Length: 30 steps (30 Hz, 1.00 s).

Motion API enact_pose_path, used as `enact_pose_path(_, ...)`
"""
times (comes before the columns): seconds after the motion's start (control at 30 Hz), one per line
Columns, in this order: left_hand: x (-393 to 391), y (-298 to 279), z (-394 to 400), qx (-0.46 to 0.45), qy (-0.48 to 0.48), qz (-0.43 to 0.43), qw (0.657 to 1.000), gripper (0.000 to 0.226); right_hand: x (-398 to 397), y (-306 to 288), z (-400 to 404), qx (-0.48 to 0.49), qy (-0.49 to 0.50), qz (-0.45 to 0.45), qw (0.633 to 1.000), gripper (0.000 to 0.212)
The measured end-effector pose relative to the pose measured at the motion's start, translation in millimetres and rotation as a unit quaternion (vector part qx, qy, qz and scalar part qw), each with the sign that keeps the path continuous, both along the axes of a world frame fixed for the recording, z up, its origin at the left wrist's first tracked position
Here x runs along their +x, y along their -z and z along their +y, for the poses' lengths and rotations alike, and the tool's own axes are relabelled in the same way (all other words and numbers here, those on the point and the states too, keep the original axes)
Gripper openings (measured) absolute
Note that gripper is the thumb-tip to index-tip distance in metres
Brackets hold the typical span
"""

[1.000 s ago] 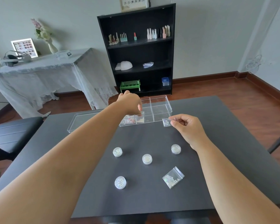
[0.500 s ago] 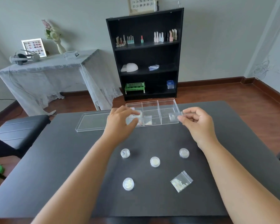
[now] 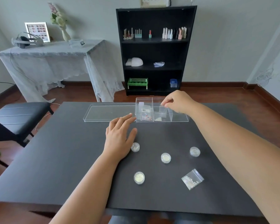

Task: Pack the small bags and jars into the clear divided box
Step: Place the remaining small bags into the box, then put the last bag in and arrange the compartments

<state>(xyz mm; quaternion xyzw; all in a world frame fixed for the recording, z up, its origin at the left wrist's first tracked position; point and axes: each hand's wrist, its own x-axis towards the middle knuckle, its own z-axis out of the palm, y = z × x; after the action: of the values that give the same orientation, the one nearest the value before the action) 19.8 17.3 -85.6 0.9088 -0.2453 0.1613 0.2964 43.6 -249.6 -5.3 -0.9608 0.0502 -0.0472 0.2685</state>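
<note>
box: clear divided box [image 3: 178, 118] at 12 o'clock on the dark table [image 3: 68, 159], bags already in its left and middle cells
held bag: small clear bag [image 3: 163, 109] pinched upright over the middle cell
right hand: right hand [image 3: 178, 102] fingertips closed on the bag's top edge
left hand: left hand [image 3: 120, 138] flat, fingers spread, holding nothing, at 7 o'clock from the box, fingertips near its left wall
lid: clear lid [image 3: 108, 113] at 9 o'clock, just beside the box
jars: four round jars [image 3: 165, 157] at 6 o'clock, well apart
loose bag: sequin bag [image 3: 192, 179] at 5 o'clock
</note>
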Motion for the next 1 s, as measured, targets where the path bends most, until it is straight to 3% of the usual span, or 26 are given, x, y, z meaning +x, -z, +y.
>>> enact_pose_path(0.17, 3, 3, 3, -0.04, -0.004, 0.018, 0.999, 0.032, 4, 8, 3, -0.024, -0.003, 0.048, 0.999, 0.024)
enact_pose_path(0.37, 7, 5, 2, -0.041, 0.0, 0.03, 0.999, 0.029, 3, 8, 6, -0.035, 0.003, 0.048, 0.998, 0.028)
enact_pose_path(0.6, 8, 6, 3, -0.047, -0.009, 0.04, 0.998, 0.029, -21, -9, 10, -0.112, -0.006, 0.011, 0.994, 0.035)
enact_pose_path(0.77, 9, 6, 3, -0.041, -0.01, 0.036, 0.998, 0.029, -104, -12, 5, -0.045, -0.001, -0.041, 0.998, 0.029)
enact_pose_path(1.0, 11, 7, 1, -0.03, -0.006, 0.028, 0.999, 0.029, -224, 23, 11, 0.058, 0.06, 0.092, 0.992, 0.015)
